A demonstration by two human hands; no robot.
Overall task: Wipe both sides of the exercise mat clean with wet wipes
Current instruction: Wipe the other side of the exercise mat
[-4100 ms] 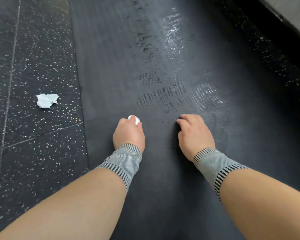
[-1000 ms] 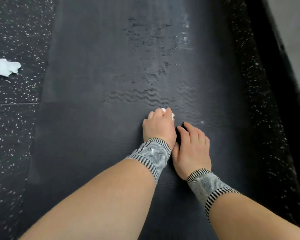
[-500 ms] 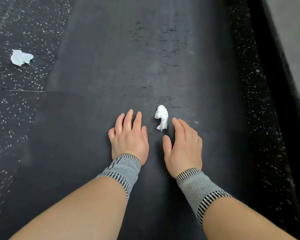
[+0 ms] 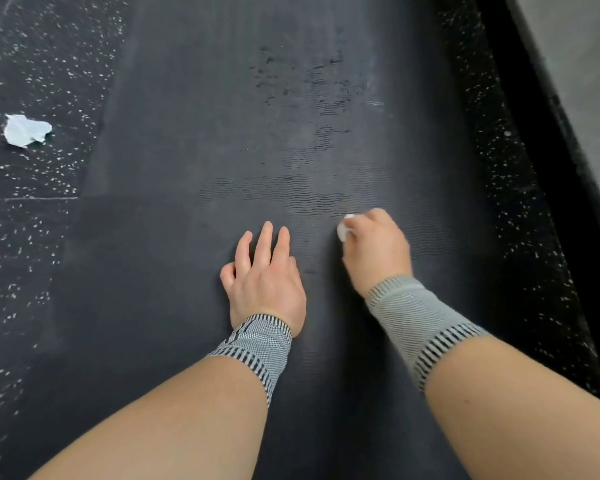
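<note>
A crumpled wipe [image 4: 26, 130] lies on the speckled floor [image 4: 32, 237], well left of the mat [image 4: 174, 168]. The mat runs down the middle, its ribbed surface streaked with damp patches. The left hand [image 4: 265, 278] rests flat on the mat, fingers straight and spread. Just beside it, the right hand [image 4: 374, 249] has its grip curled tight round a balled white wipe [image 4: 343, 230], pressed against the mat. Both wrists wear grey striped bands [image 4: 420, 327].

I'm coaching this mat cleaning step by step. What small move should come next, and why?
Probably sweep the right hand and its wet wipe forward over the exercise mat: damp streaks lie just ahead, the surface near the hands looks dry, and the left hand rests flat on the mat.
</note>
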